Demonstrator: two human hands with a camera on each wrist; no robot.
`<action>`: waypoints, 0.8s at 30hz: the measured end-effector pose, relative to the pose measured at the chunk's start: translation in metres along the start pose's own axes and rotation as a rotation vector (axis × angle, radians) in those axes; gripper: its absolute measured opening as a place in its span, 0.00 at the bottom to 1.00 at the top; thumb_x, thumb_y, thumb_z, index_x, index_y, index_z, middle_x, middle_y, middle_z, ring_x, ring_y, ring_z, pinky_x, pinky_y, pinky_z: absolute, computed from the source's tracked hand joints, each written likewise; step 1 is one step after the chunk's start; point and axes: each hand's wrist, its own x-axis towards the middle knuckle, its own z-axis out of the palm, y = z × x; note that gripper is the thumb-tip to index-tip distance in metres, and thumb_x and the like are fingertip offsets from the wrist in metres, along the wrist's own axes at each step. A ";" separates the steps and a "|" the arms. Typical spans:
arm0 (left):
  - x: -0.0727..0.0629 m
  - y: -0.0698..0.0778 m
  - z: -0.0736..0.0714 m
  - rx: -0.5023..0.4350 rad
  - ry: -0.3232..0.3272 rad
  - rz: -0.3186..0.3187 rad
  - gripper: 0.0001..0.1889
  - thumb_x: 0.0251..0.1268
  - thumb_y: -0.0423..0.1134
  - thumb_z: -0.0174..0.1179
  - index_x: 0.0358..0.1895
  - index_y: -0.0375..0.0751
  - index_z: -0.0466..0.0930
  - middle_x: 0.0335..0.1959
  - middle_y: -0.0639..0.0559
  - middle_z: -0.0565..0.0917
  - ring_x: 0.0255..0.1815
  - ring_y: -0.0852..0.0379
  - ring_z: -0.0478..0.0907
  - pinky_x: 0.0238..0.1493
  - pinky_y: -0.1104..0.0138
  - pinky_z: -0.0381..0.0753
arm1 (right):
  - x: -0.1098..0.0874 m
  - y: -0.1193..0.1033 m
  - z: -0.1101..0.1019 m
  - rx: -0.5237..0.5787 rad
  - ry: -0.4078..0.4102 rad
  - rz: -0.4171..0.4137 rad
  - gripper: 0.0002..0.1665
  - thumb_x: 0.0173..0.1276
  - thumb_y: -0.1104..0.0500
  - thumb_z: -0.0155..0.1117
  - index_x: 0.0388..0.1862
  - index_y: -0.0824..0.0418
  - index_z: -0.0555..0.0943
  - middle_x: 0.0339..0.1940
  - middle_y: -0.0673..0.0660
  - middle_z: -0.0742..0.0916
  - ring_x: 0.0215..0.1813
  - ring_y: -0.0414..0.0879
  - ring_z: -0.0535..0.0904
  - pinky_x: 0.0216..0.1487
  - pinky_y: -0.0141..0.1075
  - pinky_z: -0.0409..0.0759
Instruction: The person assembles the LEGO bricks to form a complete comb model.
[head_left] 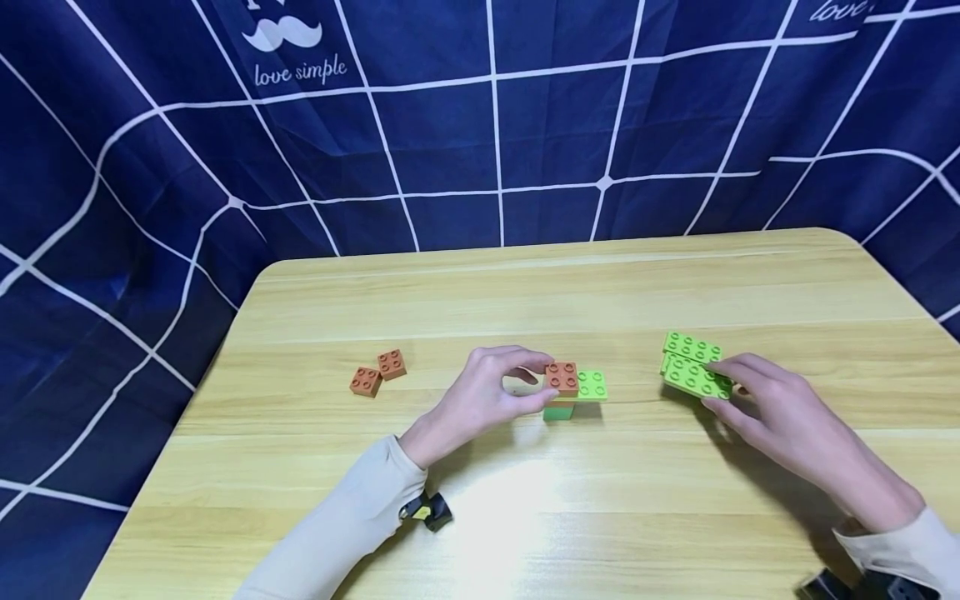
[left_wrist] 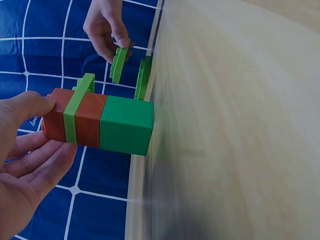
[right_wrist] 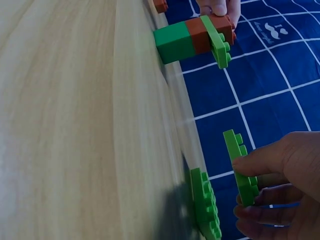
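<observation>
The stack of blocks [left_wrist: 97,122] stands upright on the tabletop [head_left: 645,500]: a green block [left_wrist: 126,126] at the bottom, an orange block [left_wrist: 90,120], a thin light green plate [head_left: 592,385] (jutting out to the right), and a top orange block [head_left: 562,379]. The left hand [head_left: 487,392] pinches that top block between thumb and fingers. Well to the right of the stack, the right hand [head_left: 787,417] grips a raised light green plate [head_left: 696,379], with another light green plate [head_left: 693,346] just beneath it on the tabletop. Left of the stack lie two loose orange blocks [head_left: 365,382], side by side. Behind it hangs a blue cloth [head_left: 427,150] with white lines.
</observation>
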 end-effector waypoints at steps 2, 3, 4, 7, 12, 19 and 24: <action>0.000 0.000 0.000 0.001 0.000 -0.001 0.16 0.57 0.35 0.68 0.48 0.31 0.82 0.45 0.43 0.86 0.37 0.53 0.85 0.40 0.68 0.85 | 0.002 -0.001 0.000 0.005 -0.001 -0.003 0.27 0.48 0.67 0.76 0.49 0.70 0.80 0.42 0.62 0.84 0.34 0.50 0.81 0.31 0.42 0.81; 0.000 0.000 0.000 0.002 0.000 0.000 0.16 0.57 0.35 0.68 0.48 0.31 0.82 0.45 0.43 0.86 0.37 0.53 0.85 0.40 0.69 0.85 | 0.003 -0.002 0.000 0.004 -0.001 -0.004 0.27 0.48 0.67 0.76 0.49 0.70 0.80 0.42 0.61 0.84 0.34 0.50 0.81 0.31 0.41 0.81; 0.000 0.000 0.000 0.004 0.001 0.002 0.16 0.57 0.34 0.68 0.48 0.30 0.82 0.45 0.43 0.86 0.36 0.53 0.85 0.40 0.69 0.85 | 0.004 -0.002 0.000 0.005 -0.001 -0.006 0.27 0.48 0.67 0.76 0.49 0.70 0.80 0.42 0.61 0.84 0.34 0.50 0.80 0.31 0.41 0.81; 0.000 0.000 0.000 0.005 0.000 0.006 0.16 0.57 0.34 0.68 0.48 0.30 0.82 0.45 0.42 0.86 0.37 0.53 0.85 0.40 0.71 0.84 | 0.007 -0.004 0.000 0.004 0.000 -0.016 0.27 0.47 0.67 0.76 0.48 0.70 0.80 0.41 0.61 0.84 0.34 0.49 0.80 0.31 0.42 0.80; 0.001 0.000 0.000 -0.003 0.000 0.002 0.16 0.57 0.34 0.68 0.48 0.30 0.82 0.46 0.42 0.86 0.37 0.52 0.85 0.40 0.72 0.84 | 0.010 -0.006 0.002 0.003 0.006 -0.050 0.27 0.47 0.66 0.76 0.48 0.70 0.81 0.39 0.60 0.84 0.34 0.47 0.79 0.31 0.40 0.79; 0.001 -0.001 0.001 -0.004 0.005 0.012 0.16 0.57 0.33 0.68 0.48 0.30 0.82 0.45 0.42 0.86 0.36 0.52 0.85 0.40 0.71 0.85 | 0.014 -0.008 0.003 0.015 0.007 -0.071 0.26 0.49 0.65 0.76 0.48 0.70 0.80 0.40 0.59 0.84 0.35 0.47 0.79 0.33 0.40 0.79; 0.001 -0.001 0.001 -0.009 0.003 0.010 0.16 0.57 0.33 0.68 0.48 0.30 0.82 0.45 0.42 0.86 0.36 0.52 0.85 0.39 0.69 0.85 | 0.017 -0.011 0.003 0.029 0.002 -0.066 0.26 0.50 0.65 0.75 0.50 0.71 0.80 0.41 0.62 0.84 0.39 0.54 0.82 0.38 0.48 0.78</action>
